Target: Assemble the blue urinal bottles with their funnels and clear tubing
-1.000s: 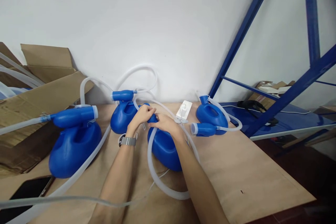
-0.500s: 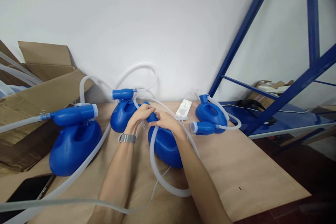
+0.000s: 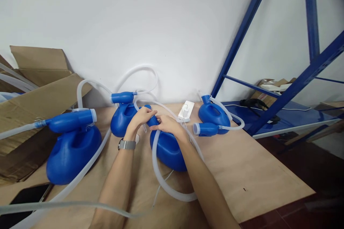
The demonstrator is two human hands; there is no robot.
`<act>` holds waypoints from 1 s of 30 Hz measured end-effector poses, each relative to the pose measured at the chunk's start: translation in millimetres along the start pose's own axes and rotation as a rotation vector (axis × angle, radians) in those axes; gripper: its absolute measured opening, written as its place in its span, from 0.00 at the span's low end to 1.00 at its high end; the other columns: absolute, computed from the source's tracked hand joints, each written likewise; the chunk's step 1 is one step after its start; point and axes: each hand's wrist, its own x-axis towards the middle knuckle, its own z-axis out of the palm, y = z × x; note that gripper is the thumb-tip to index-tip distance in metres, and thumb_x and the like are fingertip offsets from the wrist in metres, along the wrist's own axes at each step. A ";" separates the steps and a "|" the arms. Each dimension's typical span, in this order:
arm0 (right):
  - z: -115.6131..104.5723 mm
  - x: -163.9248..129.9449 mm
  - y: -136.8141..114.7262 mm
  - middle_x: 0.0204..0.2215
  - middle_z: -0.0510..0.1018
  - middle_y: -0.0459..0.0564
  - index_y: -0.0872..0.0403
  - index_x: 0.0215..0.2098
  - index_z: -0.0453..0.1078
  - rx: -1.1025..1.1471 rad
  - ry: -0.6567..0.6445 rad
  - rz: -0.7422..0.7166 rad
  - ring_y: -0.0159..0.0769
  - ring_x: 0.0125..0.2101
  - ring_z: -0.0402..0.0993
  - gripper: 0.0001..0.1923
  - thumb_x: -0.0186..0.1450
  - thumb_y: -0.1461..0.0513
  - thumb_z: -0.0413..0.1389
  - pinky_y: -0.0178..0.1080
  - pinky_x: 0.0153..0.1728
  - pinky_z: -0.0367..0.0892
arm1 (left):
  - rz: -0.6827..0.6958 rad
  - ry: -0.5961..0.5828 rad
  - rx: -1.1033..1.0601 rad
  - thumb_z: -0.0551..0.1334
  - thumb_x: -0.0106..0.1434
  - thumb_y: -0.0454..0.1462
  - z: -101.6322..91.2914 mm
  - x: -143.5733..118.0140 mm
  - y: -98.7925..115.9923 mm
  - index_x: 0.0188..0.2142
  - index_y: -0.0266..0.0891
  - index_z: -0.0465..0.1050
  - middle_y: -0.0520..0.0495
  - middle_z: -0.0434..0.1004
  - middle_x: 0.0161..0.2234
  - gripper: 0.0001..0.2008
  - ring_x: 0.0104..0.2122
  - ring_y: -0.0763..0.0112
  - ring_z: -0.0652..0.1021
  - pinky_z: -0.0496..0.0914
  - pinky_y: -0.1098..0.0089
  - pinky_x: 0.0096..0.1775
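A blue plastic urinal bottle (image 3: 169, 152) lies on the table in front of me, with a clear white tube (image 3: 158, 175) curving down in front of it. At its far end is a blue tubular funnel (image 3: 152, 120). My left hand (image 3: 142, 116) is closed around the funnel from the left, thumb and fingers on it. From the right, my right hand (image 3: 167, 124) grips the same piece near the bottle's top, fingers bent. Both hands hide much of the joint between funnel and bottle.
Similar blue bottles stand at left (image 3: 72, 154), back centre (image 3: 120, 120) and right (image 3: 215, 112). A cardboard box (image 3: 40, 103) is at far left, a phone (image 3: 29, 196) at front left. A white power strip (image 3: 186, 110) lies behind; a blue shelf rack (image 3: 290, 114) is at right.
The view has shifted slightly, so the rack and the right bottle sit further left. Both hands stay on the funnel with little visible change in grip.
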 end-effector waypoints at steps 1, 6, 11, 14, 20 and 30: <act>0.3 0.2 0.5 0.28 0.82 0.45 0.51 0.37 0.78 0.000 0.004 0.002 0.43 0.34 0.79 0.15 0.56 0.54 0.72 0.38 0.35 0.68 | -0.007 0.002 -0.006 0.63 0.56 0.46 2.0 0.4 -0.2 0.14 0.41 0.59 0.55 0.55 0.15 0.21 0.18 0.76 0.57 0.51 0.70 0.23; 0.5 -0.8 1.9 0.27 0.81 0.44 0.51 0.37 0.79 -0.010 0.006 -0.011 0.43 0.34 0.79 0.15 0.56 0.53 0.71 0.38 0.35 0.68 | -0.046 -0.014 -0.039 0.60 0.55 0.41 7.0 1.0 0.1 0.15 0.41 0.60 0.55 0.58 0.14 0.16 0.18 0.74 0.61 0.53 0.71 0.23; -3.2 -5.2 -2.5 0.30 0.82 0.46 0.52 0.39 0.80 -0.008 -0.031 -0.045 0.42 0.35 0.79 0.15 0.57 0.54 0.70 0.37 0.35 0.67 | -0.073 -0.037 -0.082 0.60 0.54 0.39 3.8 -2.7 2.1 0.15 0.41 0.59 0.55 0.58 0.14 0.15 0.18 0.75 0.61 0.53 0.72 0.22; -5.9 -6.4 -4.7 0.29 0.82 0.46 0.53 0.38 0.80 -0.025 -0.046 -0.078 0.42 0.35 0.80 0.14 0.58 0.54 0.70 0.37 0.35 0.66 | -0.091 -0.039 -0.097 0.60 0.53 0.38 2.7 -3.9 2.9 0.15 0.40 0.59 0.55 0.57 0.14 0.14 0.18 0.76 0.60 0.53 0.71 0.22; -5.4 -1.2 0.3 0.31 0.84 0.46 0.52 0.39 0.81 -0.030 -0.050 -0.100 0.44 0.36 0.81 0.15 0.56 0.54 0.71 0.37 0.34 0.66 | -0.107 -0.025 -0.087 0.59 0.51 0.37 3.4 -1.9 3.3 0.14 0.41 0.57 0.55 0.56 0.14 0.14 0.17 0.76 0.58 0.52 0.70 0.22; -5.5 -2.0 4.2 0.29 0.81 0.45 0.51 0.40 0.81 0.014 -0.051 -0.082 0.42 0.34 0.79 0.17 0.55 0.53 0.71 0.38 0.36 0.67 | -0.002 -0.071 -0.042 0.63 0.57 0.47 -10.1 -7.0 3.0 0.15 0.40 0.62 0.55 0.57 0.16 0.21 0.20 0.75 0.58 0.53 0.69 0.24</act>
